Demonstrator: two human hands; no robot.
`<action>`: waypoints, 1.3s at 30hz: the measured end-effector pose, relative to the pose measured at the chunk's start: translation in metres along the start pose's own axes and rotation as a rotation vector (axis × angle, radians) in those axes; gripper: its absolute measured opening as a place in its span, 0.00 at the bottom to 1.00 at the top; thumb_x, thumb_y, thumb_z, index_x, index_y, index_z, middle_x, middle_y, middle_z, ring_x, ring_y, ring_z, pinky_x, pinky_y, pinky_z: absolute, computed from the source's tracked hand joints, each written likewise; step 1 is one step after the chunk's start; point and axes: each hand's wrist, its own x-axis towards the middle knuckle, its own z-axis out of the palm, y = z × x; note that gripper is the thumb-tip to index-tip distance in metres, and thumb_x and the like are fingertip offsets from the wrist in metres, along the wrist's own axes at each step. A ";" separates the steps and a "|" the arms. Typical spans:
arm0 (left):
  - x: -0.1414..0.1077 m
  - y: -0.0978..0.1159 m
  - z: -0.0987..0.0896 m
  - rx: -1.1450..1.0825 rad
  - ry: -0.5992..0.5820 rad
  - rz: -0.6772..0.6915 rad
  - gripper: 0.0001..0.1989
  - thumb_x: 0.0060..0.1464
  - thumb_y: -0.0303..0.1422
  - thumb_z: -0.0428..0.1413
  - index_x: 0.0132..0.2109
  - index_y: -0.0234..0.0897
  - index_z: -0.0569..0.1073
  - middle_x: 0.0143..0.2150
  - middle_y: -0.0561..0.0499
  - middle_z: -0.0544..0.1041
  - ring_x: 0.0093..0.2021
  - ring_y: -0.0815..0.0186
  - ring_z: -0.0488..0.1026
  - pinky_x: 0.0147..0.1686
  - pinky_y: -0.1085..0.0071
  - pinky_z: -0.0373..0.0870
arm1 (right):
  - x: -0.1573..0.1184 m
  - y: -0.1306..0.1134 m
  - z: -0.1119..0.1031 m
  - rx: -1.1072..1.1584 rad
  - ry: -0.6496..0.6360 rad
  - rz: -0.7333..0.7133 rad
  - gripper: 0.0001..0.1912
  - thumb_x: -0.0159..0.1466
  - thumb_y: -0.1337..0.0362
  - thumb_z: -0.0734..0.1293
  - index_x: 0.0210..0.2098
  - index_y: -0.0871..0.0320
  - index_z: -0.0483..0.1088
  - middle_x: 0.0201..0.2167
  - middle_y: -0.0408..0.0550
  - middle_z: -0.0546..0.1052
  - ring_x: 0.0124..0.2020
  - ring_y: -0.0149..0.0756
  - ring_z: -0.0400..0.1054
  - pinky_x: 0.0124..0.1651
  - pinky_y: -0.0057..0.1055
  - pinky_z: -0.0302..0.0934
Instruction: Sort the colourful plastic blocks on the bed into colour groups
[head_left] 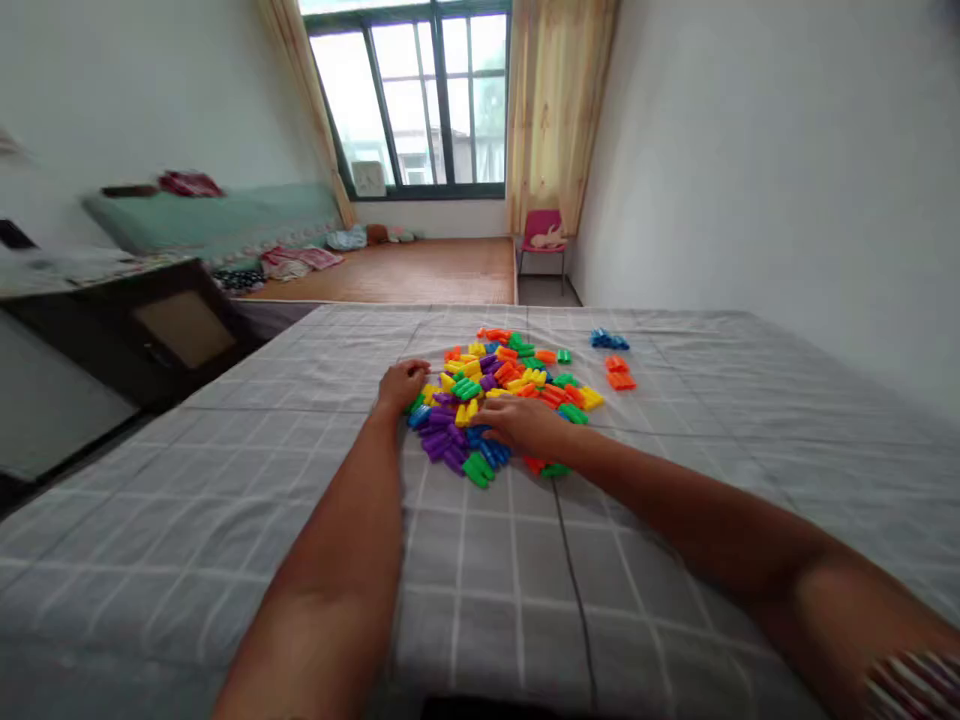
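A loose heap of small plastic building blocks [442, 432] in purple, blue, green, yellow and orange lies on a grey checked cloth [480, 580]. At the heap's left edge my left hand [403, 385] rests with its fingers curled in; whatever they hold, if anything, is hidden. My right hand [519, 422] reaches over the heap's near middle, fingers and thumb apart, touching down among yellow and blue blocks. Just below its thumb lie several blue blocks [491, 450]. A green block [478, 468] sits at the heap's near edge.
Right of the heap, apart from it, lie a small blue cluster of blocks [609, 339] and a few orange blocks [619, 373]. Beyond the cloth are a wooden platform [435, 268], a pink chair [541, 232] and a window. A dark cabinet [180, 330] stands at left.
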 end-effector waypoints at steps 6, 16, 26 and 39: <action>0.002 -0.003 0.003 -0.037 0.014 -0.013 0.16 0.52 0.29 0.51 0.45 0.37 0.79 0.43 0.50 0.82 0.43 0.63 0.77 0.41 0.72 0.70 | -0.001 0.010 -0.014 0.097 -0.091 -0.084 0.11 0.63 0.75 0.60 0.34 0.61 0.74 0.37 0.49 0.76 0.41 0.34 0.68 0.45 0.28 0.59; 0.004 -0.008 0.006 -0.110 0.004 -0.043 0.17 0.51 0.31 0.51 0.46 0.37 0.78 0.41 0.49 0.82 0.41 0.63 0.77 0.39 0.72 0.71 | 0.006 -0.027 -0.001 -0.267 -0.095 0.214 0.23 0.65 0.46 0.60 0.48 0.56 0.71 0.41 0.56 0.75 0.45 0.47 0.69 0.44 0.38 0.60; 0.006 -0.011 0.003 -0.088 0.001 -0.023 0.18 0.50 0.33 0.51 0.46 0.38 0.79 0.41 0.49 0.82 0.42 0.61 0.77 0.39 0.71 0.71 | -0.003 0.046 -0.054 0.367 0.149 0.156 0.18 0.56 0.65 0.69 0.47 0.57 0.69 0.44 0.48 0.75 0.40 0.33 0.72 0.41 0.30 0.66; 0.002 0.000 -0.005 -0.037 -0.015 -0.047 0.18 0.51 0.34 0.51 0.46 0.38 0.78 0.42 0.49 0.82 0.44 0.61 0.77 0.40 0.70 0.71 | -0.128 0.284 -0.047 0.048 0.749 0.954 0.19 0.53 0.69 0.64 0.45 0.61 0.71 0.45 0.54 0.78 0.41 0.39 0.74 0.48 0.40 0.67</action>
